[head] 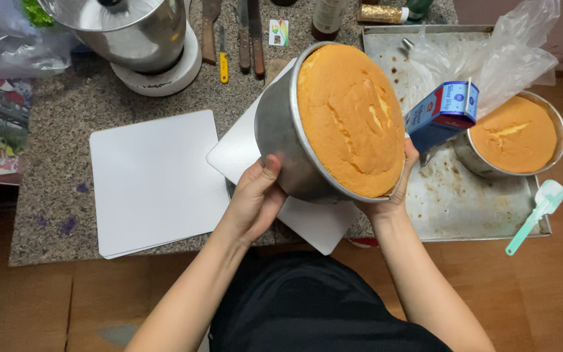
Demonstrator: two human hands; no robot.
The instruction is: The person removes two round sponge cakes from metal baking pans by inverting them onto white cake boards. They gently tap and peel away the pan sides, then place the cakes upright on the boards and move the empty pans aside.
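With the left hand (255, 199) clasped on the wall and the right hand (395, 189) cupped under the rim of the tilted round cake tin (281, 137), held above the white cake board (242, 146), support the sponge cake (350, 117) evenly while tipping.

It was a home kitchen: a speckled granite counter (66, 124) held round metal cake pans (281, 130), knives (250, 32) and a steel mixing bowl (131, 32) at upper left.

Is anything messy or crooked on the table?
Yes. The big cake tin is tipped on its side between the left hand and right hand, cake facing up at the camera. The metal tray is stained with brown spots, and the spatula hangs over its edge.
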